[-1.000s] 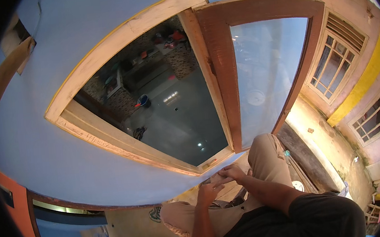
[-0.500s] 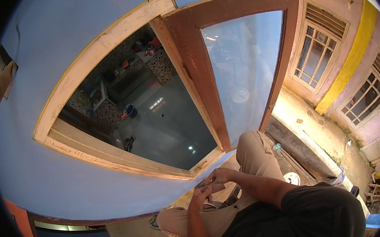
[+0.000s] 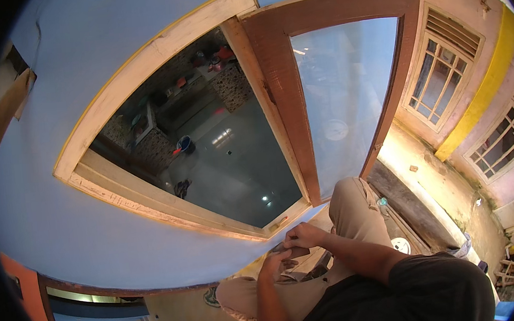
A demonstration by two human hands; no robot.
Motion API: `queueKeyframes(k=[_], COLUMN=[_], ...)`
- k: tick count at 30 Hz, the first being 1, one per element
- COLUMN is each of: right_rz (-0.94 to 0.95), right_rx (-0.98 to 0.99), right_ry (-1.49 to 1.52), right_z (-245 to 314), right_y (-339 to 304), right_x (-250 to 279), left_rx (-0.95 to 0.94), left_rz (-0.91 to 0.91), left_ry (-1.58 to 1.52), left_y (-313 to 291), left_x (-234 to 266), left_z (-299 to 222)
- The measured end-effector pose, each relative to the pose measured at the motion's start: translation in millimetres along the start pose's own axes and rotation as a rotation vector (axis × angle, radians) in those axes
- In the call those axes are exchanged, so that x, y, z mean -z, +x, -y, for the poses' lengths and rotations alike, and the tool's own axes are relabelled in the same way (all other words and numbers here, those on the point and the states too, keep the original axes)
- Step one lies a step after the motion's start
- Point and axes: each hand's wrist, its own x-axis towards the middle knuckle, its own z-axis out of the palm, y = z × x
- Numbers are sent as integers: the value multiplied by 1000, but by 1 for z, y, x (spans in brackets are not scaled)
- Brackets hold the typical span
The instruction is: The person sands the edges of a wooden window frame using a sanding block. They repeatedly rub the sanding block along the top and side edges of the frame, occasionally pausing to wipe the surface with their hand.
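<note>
Below the window frame [image 3: 169, 205], both hands [image 3: 292, 249] meet, fingers curled.

Both forearms rise from the lower edge and meet at lower centre of the frame. The right hand [image 3: 303, 236] lies curled over the left hand [image 3: 276, 260], fingers bent, touching.

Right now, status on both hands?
Left hand and right hand together, fingers closed on a small dark object, too small to identify. Open window sash above; nothing blocking.
</note>
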Motion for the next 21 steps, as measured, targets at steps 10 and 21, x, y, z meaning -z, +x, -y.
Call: queueKeyframes(k=[10, 21], right_rz=[-29, -197], right_rx=[89, 106], right_ry=[76, -195], right_z=[13, 43], right_y=[-1, 11], right_x=[1, 23], left_rx=[-99, -242], left_rz=[284, -125], left_ry=[-517, -296], left_y=[13, 41], left_x=[10, 17], left_z=[14, 30])
